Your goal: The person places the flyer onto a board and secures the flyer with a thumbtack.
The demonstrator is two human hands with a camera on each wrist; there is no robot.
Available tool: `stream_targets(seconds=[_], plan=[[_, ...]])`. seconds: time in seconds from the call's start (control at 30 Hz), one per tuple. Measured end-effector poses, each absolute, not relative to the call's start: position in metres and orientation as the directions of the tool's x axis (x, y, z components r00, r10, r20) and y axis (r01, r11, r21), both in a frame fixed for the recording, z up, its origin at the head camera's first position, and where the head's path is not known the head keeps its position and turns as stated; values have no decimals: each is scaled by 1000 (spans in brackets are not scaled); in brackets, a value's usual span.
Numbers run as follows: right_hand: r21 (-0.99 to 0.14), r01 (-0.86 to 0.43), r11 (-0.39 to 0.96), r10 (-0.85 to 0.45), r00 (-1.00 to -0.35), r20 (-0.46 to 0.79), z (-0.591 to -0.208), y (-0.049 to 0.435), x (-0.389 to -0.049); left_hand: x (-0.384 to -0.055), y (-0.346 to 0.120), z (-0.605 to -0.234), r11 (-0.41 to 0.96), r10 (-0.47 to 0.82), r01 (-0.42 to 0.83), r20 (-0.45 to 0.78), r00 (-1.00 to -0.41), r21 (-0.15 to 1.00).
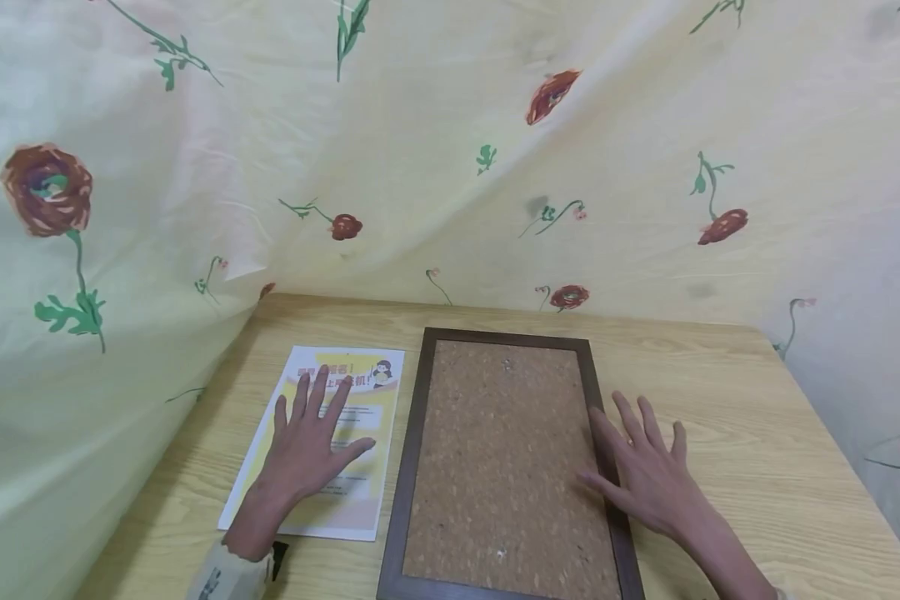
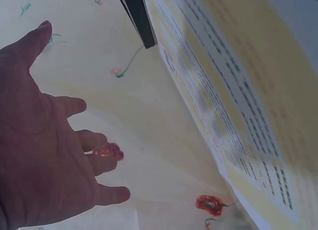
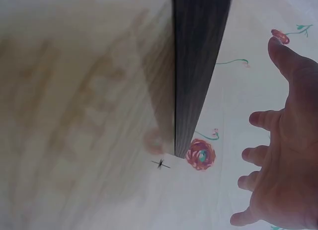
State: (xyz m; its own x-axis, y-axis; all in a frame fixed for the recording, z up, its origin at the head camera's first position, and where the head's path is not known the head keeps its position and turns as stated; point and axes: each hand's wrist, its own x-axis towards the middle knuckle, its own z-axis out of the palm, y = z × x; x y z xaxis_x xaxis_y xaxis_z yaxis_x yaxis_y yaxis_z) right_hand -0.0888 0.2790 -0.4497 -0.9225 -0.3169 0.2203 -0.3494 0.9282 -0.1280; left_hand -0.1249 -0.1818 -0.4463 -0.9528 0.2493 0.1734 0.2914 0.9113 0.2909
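Note:
A printed poster with yellow and white areas lies on the table at the left. Over it my left hand spreads its fingers, holding nothing; the left wrist view shows the palm above the sheet's level. Beside the poster lies a corkboard in a dark wooden frame. My right hand is at the frame's right side, fingers apart, its thumb and index finger overlapping that edge in the head view. In the right wrist view the right hand is empty, with the dark frame side near it.
The light wood table extends to the right of the frame. A pale curtain printed with red flowers hangs behind the table and along both sides. A dark cuff piece shows at my left wrist.

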Motion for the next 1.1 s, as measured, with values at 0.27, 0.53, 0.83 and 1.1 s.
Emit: stream_targets(seconds=[0.27, 0.53, 0.83, 1.1], plan=[[-97, -367, 925, -334, -908, 252, -458, 283, -80, -123, -194, -445, 925, 152, 164, 62, -986, 343], [-102, -349, 932, -320, -921, 223, -460, 282, -71, -120, -206, -444, 935, 49, 15, -86, -995, 353], [-108, -345, 933, -316, -923, 219, -463, 280, -60, -115, -216, -443, 919, -11, -102, -234, -972, 380], [-123, -344, 931, -316, -927, 201, -465, 277, -46, -111, -225, -447, 895, -65, -193, -311, -948, 403]])
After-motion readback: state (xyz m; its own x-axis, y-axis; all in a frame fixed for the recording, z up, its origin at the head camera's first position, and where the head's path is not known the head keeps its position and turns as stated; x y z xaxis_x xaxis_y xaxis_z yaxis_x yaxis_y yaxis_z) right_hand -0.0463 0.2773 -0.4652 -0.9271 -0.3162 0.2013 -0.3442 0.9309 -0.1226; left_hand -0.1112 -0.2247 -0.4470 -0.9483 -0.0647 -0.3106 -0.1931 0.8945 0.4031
